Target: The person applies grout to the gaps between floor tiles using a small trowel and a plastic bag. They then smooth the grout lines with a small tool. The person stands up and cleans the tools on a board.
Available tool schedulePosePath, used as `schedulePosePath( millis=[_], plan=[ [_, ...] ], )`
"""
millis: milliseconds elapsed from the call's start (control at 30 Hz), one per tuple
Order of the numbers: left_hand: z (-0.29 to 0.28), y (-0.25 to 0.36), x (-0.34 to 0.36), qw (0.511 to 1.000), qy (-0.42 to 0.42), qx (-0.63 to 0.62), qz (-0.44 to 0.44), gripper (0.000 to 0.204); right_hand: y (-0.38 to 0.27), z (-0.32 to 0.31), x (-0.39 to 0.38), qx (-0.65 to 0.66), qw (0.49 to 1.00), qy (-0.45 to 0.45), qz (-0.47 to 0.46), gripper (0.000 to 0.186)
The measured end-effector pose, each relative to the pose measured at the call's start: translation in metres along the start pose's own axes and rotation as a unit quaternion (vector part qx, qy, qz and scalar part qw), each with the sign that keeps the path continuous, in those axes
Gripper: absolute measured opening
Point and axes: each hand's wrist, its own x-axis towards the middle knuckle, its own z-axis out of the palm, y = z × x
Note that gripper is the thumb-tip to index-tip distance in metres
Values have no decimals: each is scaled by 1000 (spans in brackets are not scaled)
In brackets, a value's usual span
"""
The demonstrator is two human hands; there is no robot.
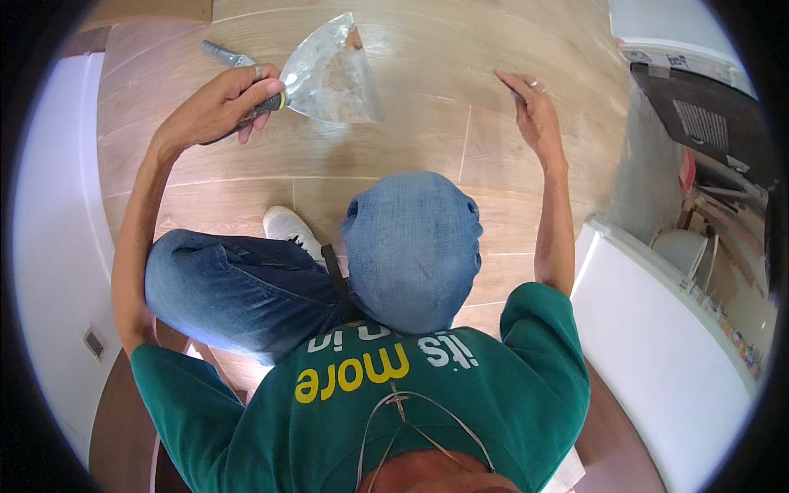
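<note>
My left hand [226, 103] grips a wide putty knife [335, 78] by its dark handle, which has a yellow ring by the blade. Its broad, shiny metal blade fans out toward the right and carries brown smears. Just beyond this hand a grey tool end [226, 53] shows; the rest is hidden behind the fingers, so I cannot tell its kind. My right hand [536, 115] is held out over the wood-look floor [501, 148] to the right. Its fingers are stretched out close together, pointing left, and nothing plainly shows in them.
My denim-covered knees [411, 246] and a white shoe [292, 230] take up the middle. On the left stands a white panel [53, 222]. To the right, beyond a low white partition [649, 329], lie a black slatted item [699, 123] and a jumble of boards and other things.
</note>
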Motion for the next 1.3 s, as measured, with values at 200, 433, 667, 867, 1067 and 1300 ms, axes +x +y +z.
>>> schedulePosePath(
  millis=[200, 433, 667, 867, 1067, 1300],
  plan=[
    [7, 4, 13, 1000, -6, 3, -16, 41, 14, 51, -58, 79, 992, -19, 98, 40],
    [6, -1, 14, 999, -10, -14, -30, 40, 29, 88, -90, 81, 986, 2, 143, 42],
    [8, 9, 15, 999, -9, 6, -38, 39, -68, 33, -34, 89, 995, 43, -5, 55],
    [8, 10, 15, 999, -28, 18, -35, 40, -118, 16, 33, 6, 990, 28, -137, 59],
    [6, 10, 9, 998, -22, 43, -28, 40, -132, 24, 40, -35, 984, 5, -176, 63],
    [7, 9, 11, 998, -30, 43, -23, 42, -132, 18, 36, -32, 987, 16, -158, 62]
  ],
)
